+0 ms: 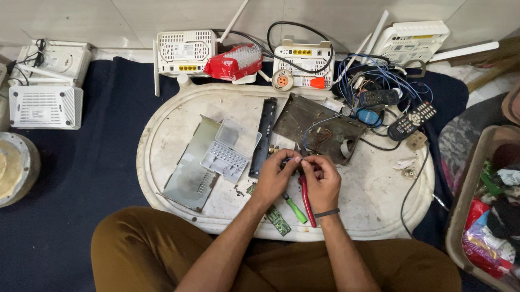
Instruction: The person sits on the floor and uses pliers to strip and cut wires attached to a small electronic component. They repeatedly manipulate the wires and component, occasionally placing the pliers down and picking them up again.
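Pinching a thin wire (295,158) between both hands near the tabletop's (169,177) front edge, the left hand (274,175) and right hand (320,180) keep each grip pressed on it; a tug could snap it off the metal plate (308,126). One red-handled pliers (306,196), one green screwdriver (295,210), two remotes (412,119), five white routers (185,53).

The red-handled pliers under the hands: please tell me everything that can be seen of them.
The pliers have red handles, glossy like plastic or rubber; the metal head is hidden by the hands. They lie slanted on the white oval tray, handles pointing toward the person. The right hand is over their upper part; whether it grips them I cannot tell. The left hand meets it at the fingertips. A green-handled screwdriver lies just beside them.
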